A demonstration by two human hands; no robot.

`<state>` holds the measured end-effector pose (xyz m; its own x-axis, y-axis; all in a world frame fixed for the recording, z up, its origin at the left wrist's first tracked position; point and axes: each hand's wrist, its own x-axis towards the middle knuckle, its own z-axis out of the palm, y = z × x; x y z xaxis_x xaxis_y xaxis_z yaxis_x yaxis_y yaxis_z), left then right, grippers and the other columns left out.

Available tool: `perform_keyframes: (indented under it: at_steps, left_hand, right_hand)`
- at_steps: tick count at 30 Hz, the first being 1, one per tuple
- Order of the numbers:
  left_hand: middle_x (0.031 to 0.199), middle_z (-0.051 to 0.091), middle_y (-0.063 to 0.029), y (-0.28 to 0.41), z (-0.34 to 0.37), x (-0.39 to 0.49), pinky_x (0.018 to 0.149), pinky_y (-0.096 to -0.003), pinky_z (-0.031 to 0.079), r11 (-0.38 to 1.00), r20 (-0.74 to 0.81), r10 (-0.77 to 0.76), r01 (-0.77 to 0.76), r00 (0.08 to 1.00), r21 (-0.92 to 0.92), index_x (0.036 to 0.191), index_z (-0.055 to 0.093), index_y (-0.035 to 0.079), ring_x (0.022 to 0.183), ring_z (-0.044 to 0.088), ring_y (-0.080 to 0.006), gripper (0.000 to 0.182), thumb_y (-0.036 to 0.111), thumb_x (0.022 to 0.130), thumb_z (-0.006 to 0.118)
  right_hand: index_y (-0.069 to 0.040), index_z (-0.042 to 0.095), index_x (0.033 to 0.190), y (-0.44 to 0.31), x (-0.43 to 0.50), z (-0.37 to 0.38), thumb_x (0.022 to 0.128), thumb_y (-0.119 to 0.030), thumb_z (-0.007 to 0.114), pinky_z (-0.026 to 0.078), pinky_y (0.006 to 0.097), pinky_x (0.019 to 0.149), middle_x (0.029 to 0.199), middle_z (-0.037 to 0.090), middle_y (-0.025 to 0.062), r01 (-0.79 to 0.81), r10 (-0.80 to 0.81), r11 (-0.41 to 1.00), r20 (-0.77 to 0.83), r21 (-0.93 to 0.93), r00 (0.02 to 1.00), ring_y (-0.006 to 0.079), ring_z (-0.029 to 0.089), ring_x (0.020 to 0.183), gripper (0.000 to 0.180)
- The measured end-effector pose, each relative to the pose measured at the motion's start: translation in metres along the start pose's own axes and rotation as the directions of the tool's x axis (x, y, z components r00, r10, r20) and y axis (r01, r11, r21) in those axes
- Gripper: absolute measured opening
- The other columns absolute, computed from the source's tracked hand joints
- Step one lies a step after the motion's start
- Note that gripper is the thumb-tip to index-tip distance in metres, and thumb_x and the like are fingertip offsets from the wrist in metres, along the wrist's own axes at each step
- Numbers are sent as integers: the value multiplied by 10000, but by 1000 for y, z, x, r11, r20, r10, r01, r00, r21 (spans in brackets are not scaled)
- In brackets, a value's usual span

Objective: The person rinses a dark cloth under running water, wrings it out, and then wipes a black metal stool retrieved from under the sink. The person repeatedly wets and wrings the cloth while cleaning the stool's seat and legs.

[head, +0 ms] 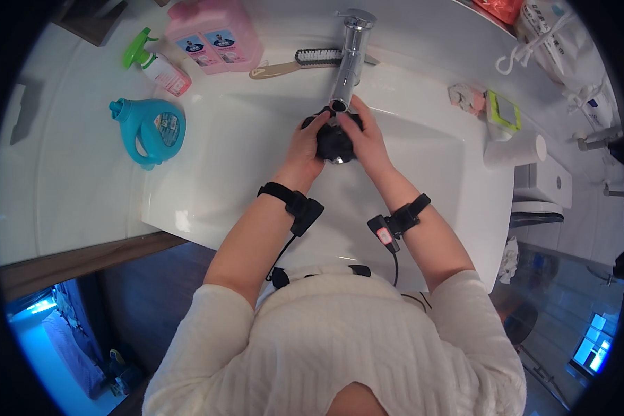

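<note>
My left hand (308,144) and my right hand (365,136) hold a dark, wet-looking item (336,140) between them, right under the spout of a chrome faucet (347,67). Both thumbs lie on its upper side, and the fingers wrap its edges, partly hidden. What the item is cannot be told; it looks like black cloth. Bright glints show at its lower edge. Below the hands is the white washbasin (426,171). Each forearm wears a black strap with a small cabled device.
Left of the basin stand a teal detergent bottle (153,130), a spray bottle (164,73) and a pink jug (216,36). A bristle brush (296,63) lies behind the faucet. On the right are a crumpled pink cloth (466,99), a green-rimmed box (503,112) and a white roll (515,149).
</note>
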<state>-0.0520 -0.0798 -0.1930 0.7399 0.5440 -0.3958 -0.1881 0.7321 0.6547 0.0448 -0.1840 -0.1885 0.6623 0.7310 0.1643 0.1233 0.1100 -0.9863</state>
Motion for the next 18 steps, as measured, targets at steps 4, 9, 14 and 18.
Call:
perform_keyframes:
  at_steps: [4,9,14,18]
  left_hand:
    - [1047,629,-50,7,10,-6,870,-325,516,998,27,64,-64,998,2,1149,588,90,986,620,-191,283,180,890,658]
    - [1171,605,-87,11,-4,-3,917,-364,499,996,35,-55,52,998,70,1255,551,79,1077,596,-219,397,201,893,660]
    - [1241,594,-73,23,10,-36,917,-420,525,913,77,-401,405,913,-48,1337,489,136,1145,591,-239,673,664,922,452]
    - [1113,617,-60,8,21,-15,826,-366,544,975,-58,-222,220,973,-38,1238,525,124,1013,625,-218,503,532,946,517]
  right_hand:
    - [-102,520,1305,-10,-7,-15,943,-396,590,512,387,899,1197,614,91,-576,513,539,303,615,803,263,621,1061,472]
    - [-169,560,1262,-2,-10,-17,945,-408,593,550,413,838,1120,646,44,-636,608,485,292,600,739,232,664,992,399]
    - [-82,546,1293,9,-13,-20,850,-206,679,391,398,1041,1289,527,163,232,-201,891,119,-390,972,315,500,1205,480]
    - [-62,540,1275,-27,-19,2,886,-193,629,345,397,1065,1349,460,188,483,-440,691,217,-537,871,347,446,1220,420]
